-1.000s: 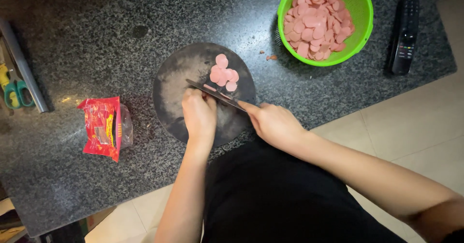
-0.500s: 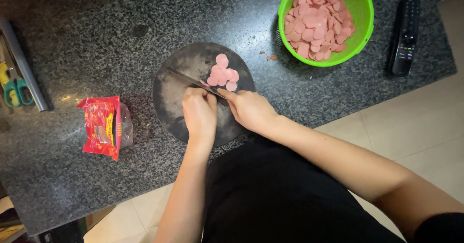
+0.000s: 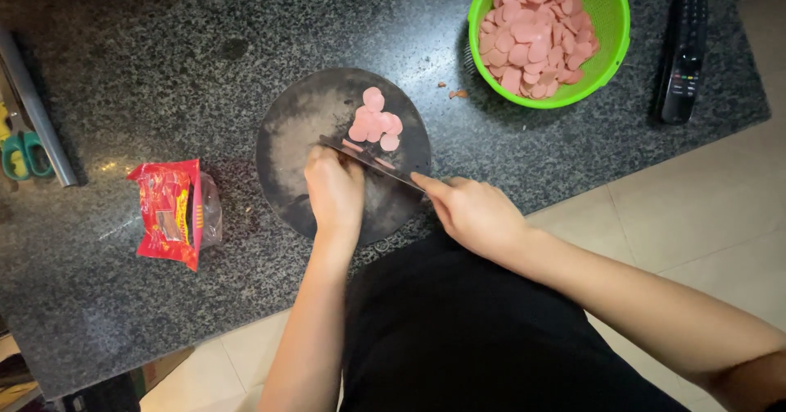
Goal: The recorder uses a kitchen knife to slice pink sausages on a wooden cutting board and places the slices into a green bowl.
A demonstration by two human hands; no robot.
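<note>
done: green bowl heaped with sausage slices, small pile on round board | now: right hand gripping knife; left hand curled, sausage piece hidden | left: cannot tell

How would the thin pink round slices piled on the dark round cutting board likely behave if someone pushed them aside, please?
The thin pink round slices would probably slide as a loose heap, since they lie flat and overlapping on the dark round cutting board. They look thin, so likely light and bendy. Lying flat, they seem unlikely to roll.
</note>
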